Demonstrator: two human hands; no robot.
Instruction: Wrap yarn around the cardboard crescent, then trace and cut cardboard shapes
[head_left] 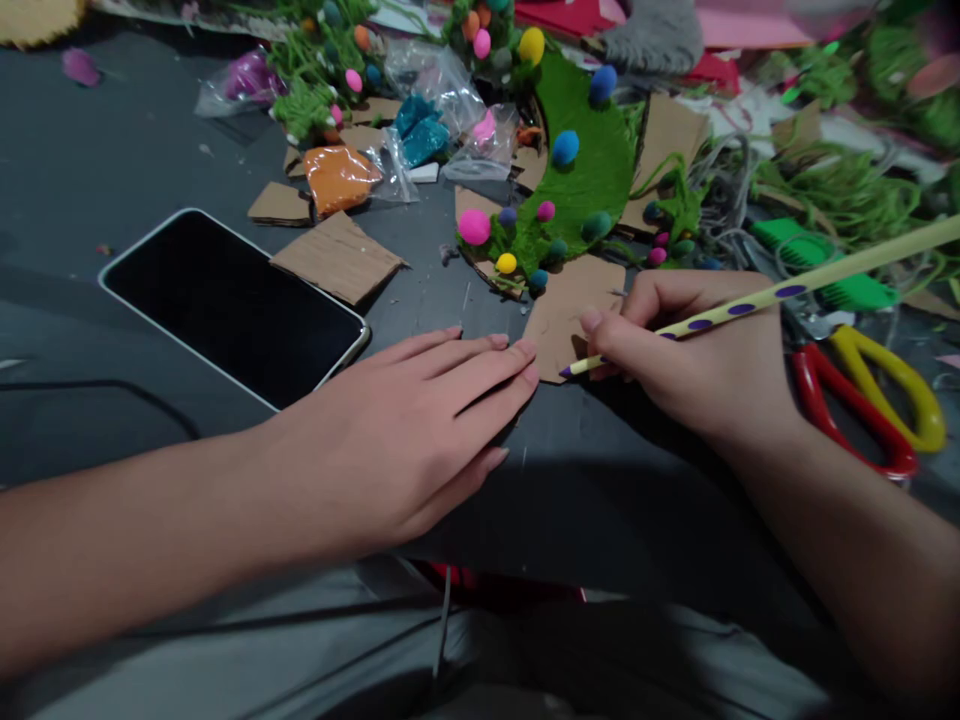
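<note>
A small brown cardboard piece [574, 300] lies on the dark table in front of me. My left hand [427, 420] rests flat with its fingers stretched out, the fingertips at the cardboard's left edge. In my right hand [690, 360] is a pale yellow pencil [757, 302] with purple spots, pinched near its purple tip. That tip is at the lower edge of the cardboard. Just beyond the cardboard lies a green crescent shape [592, 160] with coloured balls along it.
A smartphone [232, 300] with a dark screen lies at left, a cardboard scrap [341, 257] overlapping its edge. Scissors [855, 400] with red and yellow handles are beside my right wrist. Clay packets [341, 178] and green yarn [847, 190] clutter the back.
</note>
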